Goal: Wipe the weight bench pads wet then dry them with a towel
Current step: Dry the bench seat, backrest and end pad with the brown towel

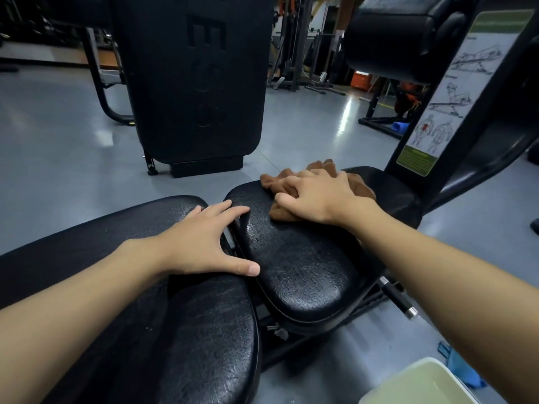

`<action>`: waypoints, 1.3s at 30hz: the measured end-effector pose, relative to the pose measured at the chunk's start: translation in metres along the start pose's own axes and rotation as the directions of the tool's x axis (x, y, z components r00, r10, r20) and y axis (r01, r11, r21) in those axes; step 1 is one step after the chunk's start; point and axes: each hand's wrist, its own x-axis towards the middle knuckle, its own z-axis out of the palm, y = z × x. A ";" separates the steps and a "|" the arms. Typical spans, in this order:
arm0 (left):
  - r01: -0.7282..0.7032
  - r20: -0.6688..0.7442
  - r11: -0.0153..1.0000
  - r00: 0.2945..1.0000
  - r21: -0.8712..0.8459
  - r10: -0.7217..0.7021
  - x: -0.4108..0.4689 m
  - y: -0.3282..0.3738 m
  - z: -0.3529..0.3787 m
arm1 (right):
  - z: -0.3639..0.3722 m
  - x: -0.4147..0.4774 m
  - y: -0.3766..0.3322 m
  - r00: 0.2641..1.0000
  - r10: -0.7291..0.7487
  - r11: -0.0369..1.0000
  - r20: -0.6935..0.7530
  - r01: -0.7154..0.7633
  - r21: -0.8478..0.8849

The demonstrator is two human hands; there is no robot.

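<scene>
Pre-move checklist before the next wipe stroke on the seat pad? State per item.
1. Brown cloth in hand: ok, the right hand holds it down on the seat pad, fingers curled into it.
2. Bench braced: ok, left hand spread flat across the gap from the long pad.
3. Cloth wet enough: cannot tell.
4. Near half of seat pad already wiped: cannot tell, glossy all over.
5. Basin handy: ok, beside the right forearm.

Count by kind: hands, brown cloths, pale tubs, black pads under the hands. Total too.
Hands: 2 (left hand, right hand)
Brown cloth: 1
Pale tub: 1
Black pads: 2 (long pad, seat pad)
Total: 6
</scene>
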 end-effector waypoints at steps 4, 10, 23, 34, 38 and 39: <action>0.002 -0.020 1.000 1.000 0.010 -0.001 -0.009 0.008 -0.002 | 0.002 -0.049 0.000 1.000 -0.016 1.000 0.020 0.016 0.023; 0.008 -0.021 0.999 1.000 0.044 -0.007 -0.015 0.007 -0.001 | 0.007 -0.128 -0.003 1.000 -0.015 1.000 -0.006 0.015 0.016; 0.024 -0.022 0.986 1.000 0.166 -0.020 -0.002 -0.011 0.003 | 0.003 -0.028 -0.031 0.998 -0.005 1.000 0.067 0.006 -0.007; 0.005 -0.075 0.995 0.997 0.096 0.002 -0.006 -0.016 0.009 | 0.004 0.018 -0.053 0.997 -0.054 0.998 0.052 0.053 0.027; -0.016 -0.083 0.998 0.996 0.064 0.021 -0.012 -0.020 0.007 | 0.006 -0.037 -0.045 0.995 -0.093 0.995 0.036 0.092 0.036; -0.019 -0.080 0.998 0.997 0.055 0.024 -0.014 -0.020 0.006 | 0.006 -0.055 -0.043 0.995 -0.098 0.995 0.026 0.098 0.025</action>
